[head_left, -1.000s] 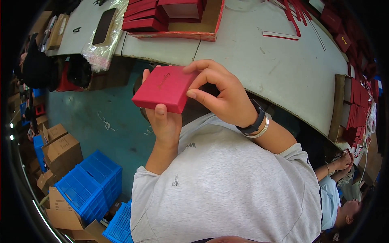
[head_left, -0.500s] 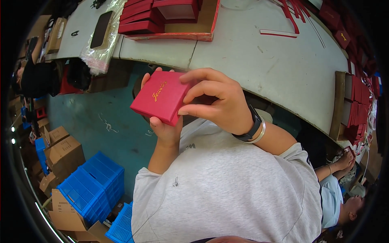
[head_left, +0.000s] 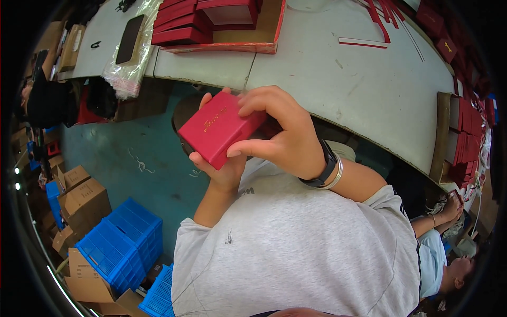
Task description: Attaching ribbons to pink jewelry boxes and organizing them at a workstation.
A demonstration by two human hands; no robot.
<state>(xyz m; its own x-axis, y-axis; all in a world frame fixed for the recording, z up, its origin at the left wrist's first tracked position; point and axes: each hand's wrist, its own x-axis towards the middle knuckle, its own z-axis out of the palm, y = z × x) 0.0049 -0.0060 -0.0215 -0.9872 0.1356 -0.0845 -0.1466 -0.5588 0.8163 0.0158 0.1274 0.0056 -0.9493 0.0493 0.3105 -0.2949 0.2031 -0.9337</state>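
A square red jewelry box (head_left: 214,129) with gold lettering on its top is held up in front of my chest, tilted. My left hand (head_left: 226,177) grips it from below; its thumb shows at the near corner and its fingertips at the far edge. Curled over the box's right side, my right hand (head_left: 290,129) has its thumb on the near edge and its fingers on the far part of the top. The underside of the box is hidden, as is most of my left palm.
Ahead, the white table (head_left: 338,84) carries an open carton (head_left: 245,47) of red boxes, a phone (head_left: 130,39) on clear plastic bags (head_left: 117,71) and red strips (head_left: 364,43). More red boxes (head_left: 460,132) stand at right, near a co-worker (head_left: 435,253). Blue crates (head_left: 121,243) sit on the floor at left.
The box has shifted slightly right and turned a little in my hands. My right thumb and fingers have spread wider across it.
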